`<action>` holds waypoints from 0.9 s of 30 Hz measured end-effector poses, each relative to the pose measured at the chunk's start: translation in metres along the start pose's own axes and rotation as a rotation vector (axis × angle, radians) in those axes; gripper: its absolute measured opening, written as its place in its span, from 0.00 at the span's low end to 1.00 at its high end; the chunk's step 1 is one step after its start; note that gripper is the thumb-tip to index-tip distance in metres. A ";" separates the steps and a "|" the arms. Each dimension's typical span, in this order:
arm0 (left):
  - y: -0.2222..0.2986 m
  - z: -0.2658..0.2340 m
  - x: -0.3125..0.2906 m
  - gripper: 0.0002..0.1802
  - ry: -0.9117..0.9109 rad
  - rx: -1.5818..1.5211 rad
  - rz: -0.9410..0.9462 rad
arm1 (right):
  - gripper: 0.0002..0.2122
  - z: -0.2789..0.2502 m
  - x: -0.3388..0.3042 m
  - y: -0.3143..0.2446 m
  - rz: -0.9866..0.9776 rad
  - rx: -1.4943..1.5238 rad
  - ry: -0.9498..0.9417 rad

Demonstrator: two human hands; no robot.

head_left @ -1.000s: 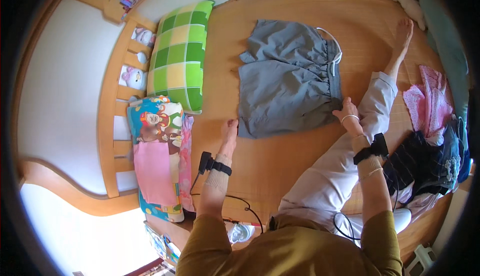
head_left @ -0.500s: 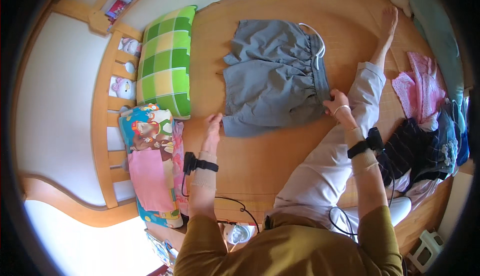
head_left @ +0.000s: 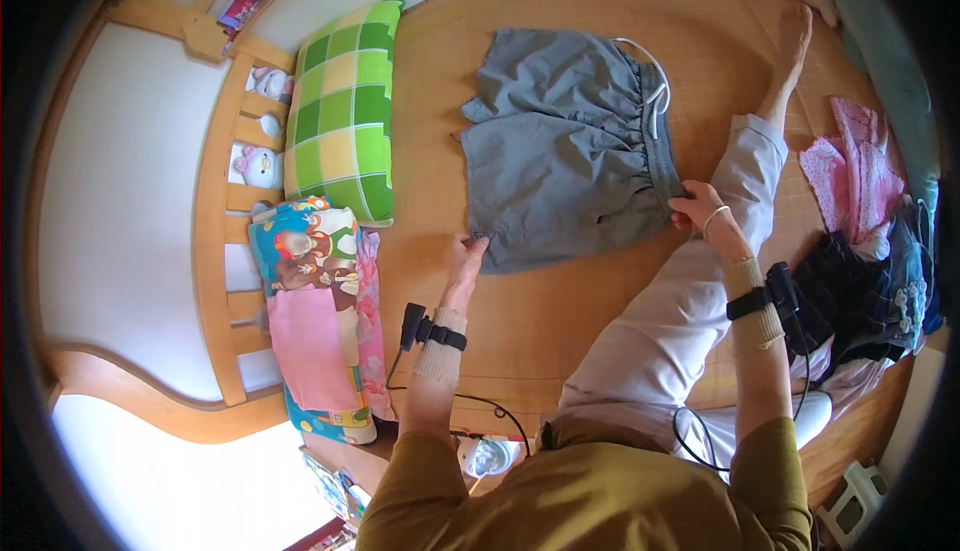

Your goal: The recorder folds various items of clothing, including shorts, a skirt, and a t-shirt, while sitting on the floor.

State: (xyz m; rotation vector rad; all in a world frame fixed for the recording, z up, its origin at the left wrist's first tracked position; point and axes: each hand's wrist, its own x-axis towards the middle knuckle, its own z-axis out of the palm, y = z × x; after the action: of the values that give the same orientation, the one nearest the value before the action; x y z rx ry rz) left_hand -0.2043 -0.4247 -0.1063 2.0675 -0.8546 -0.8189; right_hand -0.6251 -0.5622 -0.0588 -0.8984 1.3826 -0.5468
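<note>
Grey shorts [head_left: 570, 151] lie spread on the tan bed mat, waistband to the right and leg openings to the left. A white drawstring [head_left: 655, 91] loops out at the far end of the waistband. My left hand [head_left: 465, 259] pinches the near corner of the leg hem. At the near end of the elastic waistband, my right hand [head_left: 698, 207] grips the fabric with its fingers closed. The near side edge of the shorts runs between my two hands, and some creases cross the cloth.
A green checked pillow [head_left: 343, 116] and a patterned pillow with pink cloth [head_left: 312, 336] line the wooden headboard [head_left: 210, 251]. My outstretched leg [head_left: 660, 301] lies right of the shorts. Pink garments [head_left: 855, 176] and dark clothes [head_left: 835, 296] are heaped beyond it. Black cables hang from both wrist straps.
The whole scene has shifted slightly right in view. My left hand has moved right and now overlaps the hem corner. The near edge of the shorts, blurred before, looks still now.
</note>
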 end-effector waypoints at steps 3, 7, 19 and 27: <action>-0.017 -0.004 0.018 0.12 0.031 0.062 0.059 | 0.13 0.008 -0.006 -0.007 -0.019 0.011 -0.013; 0.004 -0.024 0.026 0.05 -0.014 -0.218 -0.076 | 0.10 -0.001 -0.013 -0.028 -0.036 0.197 -0.058; -0.053 -0.056 -0.006 0.04 0.040 0.390 0.136 | 0.11 -0.006 -0.004 -0.014 -0.033 0.047 0.026; -0.055 -0.040 -0.026 0.04 0.195 0.452 0.339 | 0.23 -0.007 0.008 0.000 -0.024 0.010 0.026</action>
State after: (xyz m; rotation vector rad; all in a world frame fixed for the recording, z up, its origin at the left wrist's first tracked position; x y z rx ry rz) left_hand -0.1724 -0.3619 -0.1230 2.2427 -1.3234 -0.2486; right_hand -0.6302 -0.5700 -0.0628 -0.9041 1.3933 -0.5854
